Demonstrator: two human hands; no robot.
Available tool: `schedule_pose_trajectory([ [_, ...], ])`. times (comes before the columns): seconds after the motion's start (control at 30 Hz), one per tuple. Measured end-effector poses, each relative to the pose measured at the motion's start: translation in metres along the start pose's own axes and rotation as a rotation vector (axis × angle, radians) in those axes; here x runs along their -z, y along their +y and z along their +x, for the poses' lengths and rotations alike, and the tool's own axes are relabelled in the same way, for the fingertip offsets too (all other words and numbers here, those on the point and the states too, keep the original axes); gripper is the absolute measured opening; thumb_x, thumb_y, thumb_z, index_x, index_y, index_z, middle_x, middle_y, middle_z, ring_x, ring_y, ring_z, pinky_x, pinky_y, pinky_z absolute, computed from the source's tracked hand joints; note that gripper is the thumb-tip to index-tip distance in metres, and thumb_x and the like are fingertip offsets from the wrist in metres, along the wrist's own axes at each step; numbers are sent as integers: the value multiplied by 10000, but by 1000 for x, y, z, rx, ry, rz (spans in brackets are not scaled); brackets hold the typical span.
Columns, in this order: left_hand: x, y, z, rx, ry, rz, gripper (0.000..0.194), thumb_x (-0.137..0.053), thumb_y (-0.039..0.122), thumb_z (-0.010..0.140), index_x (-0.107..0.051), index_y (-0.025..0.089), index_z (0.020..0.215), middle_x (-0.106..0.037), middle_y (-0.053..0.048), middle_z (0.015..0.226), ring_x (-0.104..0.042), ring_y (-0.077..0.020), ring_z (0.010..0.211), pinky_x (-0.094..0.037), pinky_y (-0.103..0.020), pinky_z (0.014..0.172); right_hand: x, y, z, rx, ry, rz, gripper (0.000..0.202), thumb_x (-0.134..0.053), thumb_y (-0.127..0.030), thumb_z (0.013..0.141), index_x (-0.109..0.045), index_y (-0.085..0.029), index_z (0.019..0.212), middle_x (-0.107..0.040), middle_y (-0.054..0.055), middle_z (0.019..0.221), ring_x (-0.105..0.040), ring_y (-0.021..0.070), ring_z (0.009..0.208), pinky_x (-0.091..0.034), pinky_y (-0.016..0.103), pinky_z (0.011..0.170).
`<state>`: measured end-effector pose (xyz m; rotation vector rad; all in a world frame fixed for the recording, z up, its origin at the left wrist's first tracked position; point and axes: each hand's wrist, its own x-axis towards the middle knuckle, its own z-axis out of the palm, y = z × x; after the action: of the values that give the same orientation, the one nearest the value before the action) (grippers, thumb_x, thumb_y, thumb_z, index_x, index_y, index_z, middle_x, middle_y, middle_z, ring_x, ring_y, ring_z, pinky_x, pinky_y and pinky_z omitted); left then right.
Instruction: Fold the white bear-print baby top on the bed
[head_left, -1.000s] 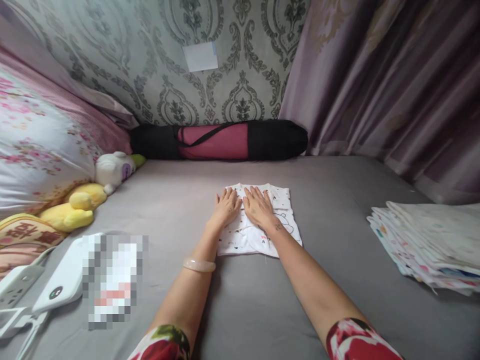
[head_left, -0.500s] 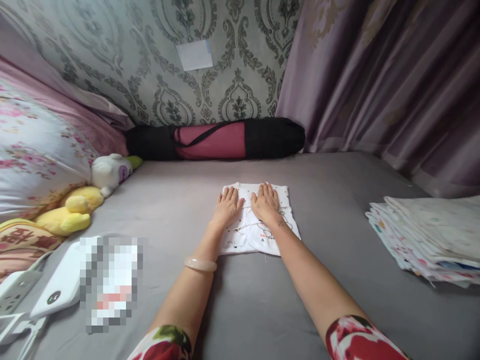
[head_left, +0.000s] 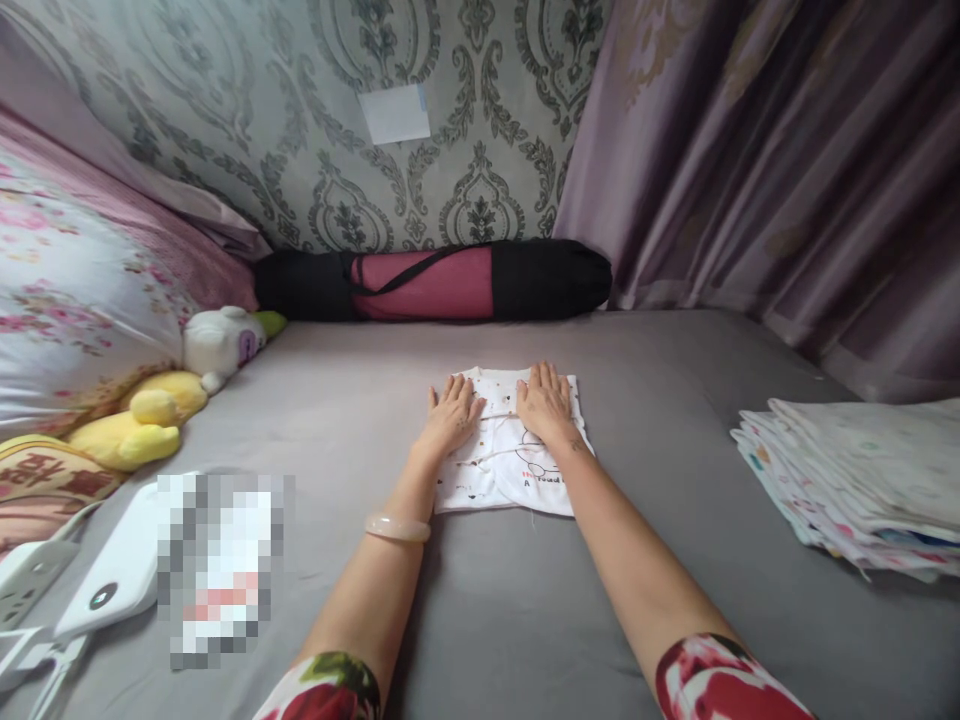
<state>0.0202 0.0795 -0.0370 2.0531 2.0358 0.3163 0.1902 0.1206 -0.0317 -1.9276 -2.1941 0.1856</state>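
Observation:
A small white printed garment (head_left: 491,470), folded into a rough square, lies on the grey bed sheet (head_left: 480,620). It has a cartoon outline and lettering at its lower right, and a loose thread hangs from its near edge. My left hand (head_left: 454,412) rests flat on the garment's left side, fingers stretched out. On the upper right part my right hand (head_left: 546,405) lies flat too, fingers pointing away from me. Both hands press down on the cloth and grip nothing. Some of the print under my right hand and forearm is hidden.
A stack of folded cloths (head_left: 862,480) lies at the right. At the back is a black and maroon roll bag (head_left: 427,283). Plush toys (head_left: 150,420) and a floral pillow (head_left: 75,290) line the left side. Nearer are a white power bank (head_left: 124,560) and a power strip (head_left: 30,580).
My hands have moved apart on the garment, the right one sliding right and the left slightly left. More of the garment's middle shows between them.

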Motion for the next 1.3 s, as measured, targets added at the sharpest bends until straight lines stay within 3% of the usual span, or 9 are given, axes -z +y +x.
schedule_pose_trajectory([
  [0.23,2,-2,-1,-17,-19,-41,565,-233,443,992,-351,142,1456,-217,-144,1600,-107,-272,1496,-67,-568,1182,-4,5,2,-24,-64,-40,630,-185,-372,999,-279,-5,1503,-239,163,1586,-160,266,1473,-91,443,1186],
  [0.43,10,-18,5,52,98,-172,483,-275,289,978,-382,173,1434,-338,-136,1555,-247,-233,1466,-164,-522,1186,12,1,0,-36,-150,28,632,-179,-371,1000,-244,-13,1516,-189,163,1599,-126,270,1483,-95,465,1189],
  [0.6,9,-33,10,121,210,-212,487,-313,202,931,-436,157,1400,-415,-155,1508,-342,-267,1423,-279,-541,1147,23,-31,-6,172,-179,27,615,-228,-346,994,-265,-11,1509,-191,160,1598,-119,260,1486,-60,464,1196],
  [0.83,10,-41,10,117,290,-277,537,-342,87,850,-476,130,1368,-499,-136,1447,-443,-217,1353,-330,-438,1141,-1,-72,4,450,-116,-6,575,-259,-336,994,-322,-68,1499,-253,122,1588,-156,234,1480,-40,469,1194],
  [1.03,15,-40,14,46,312,-331,469,-351,72,848,-555,94,1270,-626,-139,1290,-570,-198,1207,-416,-308,1055,-14,-77,7,428,-181,22,549,-222,-357,1003,-326,-176,1510,-267,75,1592,-191,247,1470,-125,496,1178],
  [1.17,11,-36,12,-2,316,-303,346,-371,133,885,-587,147,1155,-684,-118,1122,-627,-204,1041,-476,-329,935,-12,-75,7,414,-196,41,556,-236,-339,998,-261,-186,1532,-255,102,1594,-189,242,1471,-141,491,1173],
  [1.3,5,-37,9,-3,262,-151,200,-456,188,859,-591,163,1004,-664,-112,993,-598,-233,968,-473,-368,869,-11,-71,7,452,-179,48,507,-258,-317,994,-355,-260,1489,-285,109,1582,-216,256,1464,-161,498,1161],
])
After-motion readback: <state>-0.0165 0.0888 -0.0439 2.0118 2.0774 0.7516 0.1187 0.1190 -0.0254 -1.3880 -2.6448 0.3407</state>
